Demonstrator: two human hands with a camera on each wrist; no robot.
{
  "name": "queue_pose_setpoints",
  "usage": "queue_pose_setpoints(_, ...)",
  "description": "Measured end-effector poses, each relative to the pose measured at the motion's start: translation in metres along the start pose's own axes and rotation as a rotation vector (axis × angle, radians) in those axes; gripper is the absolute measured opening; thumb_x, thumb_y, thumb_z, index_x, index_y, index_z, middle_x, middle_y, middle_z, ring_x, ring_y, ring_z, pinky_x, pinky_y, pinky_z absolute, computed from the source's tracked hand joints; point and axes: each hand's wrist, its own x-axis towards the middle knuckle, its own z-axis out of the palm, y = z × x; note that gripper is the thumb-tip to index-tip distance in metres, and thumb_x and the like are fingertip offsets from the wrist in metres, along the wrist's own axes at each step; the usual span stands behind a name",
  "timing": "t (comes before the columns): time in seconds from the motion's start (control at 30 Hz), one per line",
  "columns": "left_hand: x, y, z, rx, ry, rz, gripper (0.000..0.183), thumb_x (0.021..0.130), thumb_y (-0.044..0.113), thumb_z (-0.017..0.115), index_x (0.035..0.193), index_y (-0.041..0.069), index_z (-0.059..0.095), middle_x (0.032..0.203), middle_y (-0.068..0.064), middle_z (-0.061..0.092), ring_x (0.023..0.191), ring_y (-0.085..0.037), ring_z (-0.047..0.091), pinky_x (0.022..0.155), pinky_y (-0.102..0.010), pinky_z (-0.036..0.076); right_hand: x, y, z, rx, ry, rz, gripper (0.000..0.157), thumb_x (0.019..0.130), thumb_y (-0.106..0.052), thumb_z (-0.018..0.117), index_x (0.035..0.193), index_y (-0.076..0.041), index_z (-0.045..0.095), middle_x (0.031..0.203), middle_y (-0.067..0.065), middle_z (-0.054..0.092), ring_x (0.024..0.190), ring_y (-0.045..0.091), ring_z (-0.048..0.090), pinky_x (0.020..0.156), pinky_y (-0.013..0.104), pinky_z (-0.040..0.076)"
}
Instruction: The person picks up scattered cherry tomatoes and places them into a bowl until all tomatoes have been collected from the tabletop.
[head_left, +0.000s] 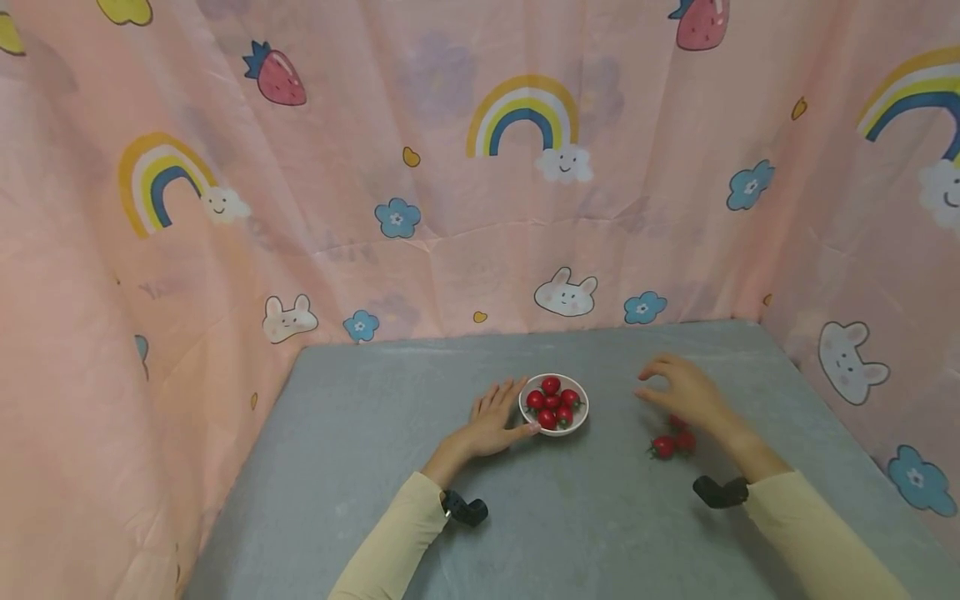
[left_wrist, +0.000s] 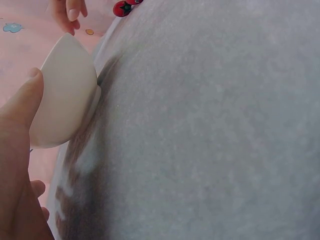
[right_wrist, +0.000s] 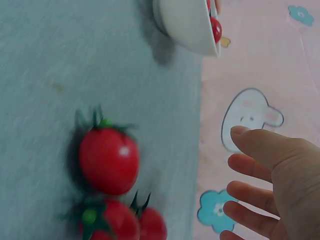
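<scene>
A small white bowl (head_left: 525,425) holds several red cherry tomatoes (head_left: 551,402) with green stems. My left hand (head_left: 491,425) lies beside the bowl's left side with fingers extended, the thumb against its near wall. In the left wrist view the thumb touches the outside of the bowl (left_wrist: 67,90). To the right, my right hand (head_left: 686,392) hovers above the table, fingers loosely bent and nothing between them. Below it sits a small cluster of loose cherry tomatoes (head_left: 663,447), partly hidden by the hand. The right wrist view shows one loose tomato (right_wrist: 110,160) close up.
A grey cloth-covered table (head_left: 360,442) spreads under both hands. Pink curtains (head_left: 337,192) printed with rainbows, rabbits and flowers hang along its back and sides. Black bands with small devices (head_left: 467,510) sit on both wrists.
</scene>
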Motion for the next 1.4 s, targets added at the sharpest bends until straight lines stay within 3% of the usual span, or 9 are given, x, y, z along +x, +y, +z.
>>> queue_pose_setpoints(0.43, -0.001, 0.002, 0.0, -0.017, 0.011, 0.018, 0.084, 0.095, 0.059, 0.052, 0.16, 0.033, 0.006, 0.168, -0.008, 0.011, 0.155, -0.037, 0.009, 0.12, -0.062, 0.01, -0.027, 0.021, -0.008, 0.024, -0.032, 0.033, 0.034, 0.087, -0.025, 0.075, 0.11, -0.001, 0.071, 0.12, 0.024, 0.063, 0.114, 0.043, 0.055, 0.098, 0.064, 0.042)
queue_pose_setpoints(0.77, -0.001, 0.003, 0.0, -0.025, 0.018, 0.006, 0.084, 0.095, 0.058, 0.054, 0.16, 0.033, 0.007, 0.168, -0.009, 0.013, 0.155, -0.036, 0.009, 0.121, -0.063, 0.01, -0.04, 0.034, -0.008, 0.045, -0.07, 0.105, 0.037, 0.086, -0.026, 0.076, 0.112, 0.0, 0.07, 0.124, 0.028, 0.059, 0.116, 0.047, 0.051, 0.098, 0.067, 0.04)
queue_pose_setpoints(1.07, 0.0, 0.001, 0.002, -0.022, 0.016, 0.013, 0.087, 0.094, 0.065, 0.05, 0.16, 0.029, 0.008, 0.168, -0.01, 0.011, 0.155, -0.039, 0.007, 0.12, -0.064, 0.008, -0.046, 0.037, -0.006, 0.038, -0.088, 0.113, 0.036, 0.084, -0.024, 0.077, 0.11, -0.001, 0.071, 0.122, 0.028, 0.06, 0.114, 0.047, 0.053, 0.098, 0.067, 0.041)
queue_pose_setpoints(1.4, 0.0, 0.003, 0.001, -0.016, 0.018, -0.001, 0.085, 0.095, 0.06, 0.053, 0.16, 0.032, 0.007, 0.169, -0.008, 0.011, 0.156, -0.036, 0.008, 0.121, -0.063, 0.009, -0.047, 0.038, -0.004, 0.037, -0.087, 0.118, 0.034, 0.083, -0.022, 0.078, 0.109, -0.001, 0.071, 0.121, 0.028, 0.061, 0.113, 0.048, 0.054, 0.097, 0.067, 0.041)
